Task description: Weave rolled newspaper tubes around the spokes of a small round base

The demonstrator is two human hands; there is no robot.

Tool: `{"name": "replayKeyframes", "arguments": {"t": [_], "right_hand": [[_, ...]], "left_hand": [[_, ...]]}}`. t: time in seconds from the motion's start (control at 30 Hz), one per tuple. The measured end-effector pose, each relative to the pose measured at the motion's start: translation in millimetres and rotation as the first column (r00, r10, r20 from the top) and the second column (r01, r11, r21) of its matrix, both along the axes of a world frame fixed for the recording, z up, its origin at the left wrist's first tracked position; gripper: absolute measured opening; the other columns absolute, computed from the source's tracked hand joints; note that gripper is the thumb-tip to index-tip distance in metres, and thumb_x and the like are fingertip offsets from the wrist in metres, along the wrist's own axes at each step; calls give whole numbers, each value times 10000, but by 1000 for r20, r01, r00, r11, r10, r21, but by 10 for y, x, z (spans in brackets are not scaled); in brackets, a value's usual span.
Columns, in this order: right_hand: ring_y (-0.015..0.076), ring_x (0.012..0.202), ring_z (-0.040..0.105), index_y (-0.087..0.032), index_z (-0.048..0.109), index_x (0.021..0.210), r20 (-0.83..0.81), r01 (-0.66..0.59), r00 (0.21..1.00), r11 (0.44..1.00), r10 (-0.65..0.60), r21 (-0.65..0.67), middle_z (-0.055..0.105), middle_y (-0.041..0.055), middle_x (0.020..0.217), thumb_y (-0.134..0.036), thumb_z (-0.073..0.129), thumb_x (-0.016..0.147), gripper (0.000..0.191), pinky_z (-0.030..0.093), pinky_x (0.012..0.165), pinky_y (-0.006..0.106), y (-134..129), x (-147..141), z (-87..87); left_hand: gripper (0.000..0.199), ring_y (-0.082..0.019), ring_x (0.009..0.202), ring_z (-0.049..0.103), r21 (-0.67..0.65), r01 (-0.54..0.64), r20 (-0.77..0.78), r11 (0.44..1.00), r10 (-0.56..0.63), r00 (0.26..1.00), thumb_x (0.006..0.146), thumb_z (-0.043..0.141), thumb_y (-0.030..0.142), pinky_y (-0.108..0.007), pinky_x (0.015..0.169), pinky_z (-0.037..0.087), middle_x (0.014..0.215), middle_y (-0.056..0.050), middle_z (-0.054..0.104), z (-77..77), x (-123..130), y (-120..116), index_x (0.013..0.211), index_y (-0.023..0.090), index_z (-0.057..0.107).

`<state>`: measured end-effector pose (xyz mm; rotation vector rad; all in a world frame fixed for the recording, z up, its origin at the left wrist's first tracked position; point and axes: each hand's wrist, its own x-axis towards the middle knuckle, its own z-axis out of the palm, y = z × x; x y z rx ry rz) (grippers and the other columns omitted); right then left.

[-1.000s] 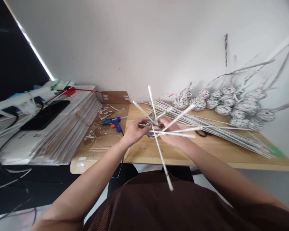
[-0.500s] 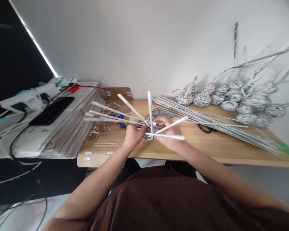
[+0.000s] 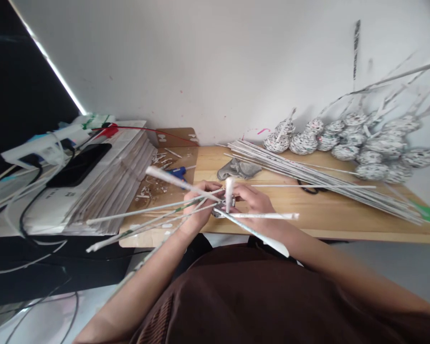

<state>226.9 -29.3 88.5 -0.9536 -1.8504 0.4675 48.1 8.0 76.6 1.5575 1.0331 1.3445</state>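
Observation:
Between my two hands, above the table's front part, is a small woven paper piece (image 3: 218, 210) with several long rolled-paper sticks (image 3: 261, 233) fanning out of it. My left hand (image 3: 199, 206) grips its left side, fingers curled, with sticks passing across the hand and forearm. Curled round the right side of the piece are the fingers of my right hand (image 3: 252, 203). One stick points up toward the camera, and others spread left and right. The fingers partly hide the woven body.
Paper sticks (image 3: 308, 184) lie behind and right, with a grey cloth (image 3: 238, 169) beside them. Woven gourd shapes (image 3: 303, 143) stand against the wall. A blue glue gun (image 3: 177, 173) lies on cardboard at left, near a paper stack (image 3: 111, 191) bearing a phone (image 3: 79, 165).
The woven piece has turned and tilted, so its sticks now spread lower to the left and right. My left hand has shifted its hold, and the grey cloth is more exposed.

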Motion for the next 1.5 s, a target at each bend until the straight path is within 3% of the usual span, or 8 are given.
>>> {"name": "replayKeyframes", "arguments": {"t": [0.17,0.33,0.53,0.73,0.97,1.2,1.33,1.5], "right_hand": [[204,991,724,-226,629,1119,-261,-122,963,969,64,-215,719,85,1145,-328,559,980,187,609,827,330,-109,15,19],[163,810,730,-229,672,1015,-78,31,996,980,-48,-199,757,33,952,-254,634,924,102,589,729,272,-162,-36,30],[145,673,681,-233,693,899,110,102,991,968,-79,-231,744,11,824,-258,710,854,54,518,620,256,-151,-59,125],[131,571,605,-227,662,773,288,166,953,960,-97,-227,693,-15,671,-189,694,800,56,424,555,249,-71,-120,168],[132,581,595,-195,643,773,124,41,992,843,31,-537,681,1,666,-305,619,874,151,442,549,242,-9,-121,185],[112,557,567,-203,632,809,112,29,993,866,32,-499,661,-25,667,-306,606,899,139,396,509,224,-75,-98,93],[109,586,592,-206,644,829,97,15,995,886,34,-464,675,-25,693,-235,676,849,48,425,541,219,-186,-129,162],[115,670,645,-197,649,870,111,26,994,898,25,-440,707,-3,777,-167,718,814,94,474,625,223,-258,-147,255]], "left_hand": [[162,-228,822,734,-12,-78,-8,997,78,997,790,764,303,-344,758,598,912,-74,780,-47,-39,-115,894,182,734],[142,-267,843,742,-79,-31,-49,996,27,998,806,737,283,-376,757,603,941,-92,795,-84,-107,-228,917,207,782],[179,-333,887,751,-125,-51,-73,991,43,996,805,704,304,-455,790,600,881,-125,793,-55,-156,-306,927,202,788],[189,-269,828,750,-132,-33,-145,991,14,989,819,701,336,-365,738,592,886,-84,792,-98,-173,-364,945,216,775],[128,-239,817,745,-66,-2,-211,998,-12,977,858,702,308,-334,759,581,889,-65,792,-186,-254,-407,880,215,788],[124,-208,807,741,-129,-4,-145,992,-15,989,825,746,332,-294,745,583,859,-45,792,-257,-271,-428,853,215,776],[159,-225,805,738,-122,16,-121,992,-31,992,834,733,364,-310,741,585,858,-65,789,-268,-258,-438,832,207,763],[193,-229,741,722,-145,18,-19,989,-21,1000,823,746,381,-323,696,586,782,-70,762,-282,-209,-461,828,188,740]]}}
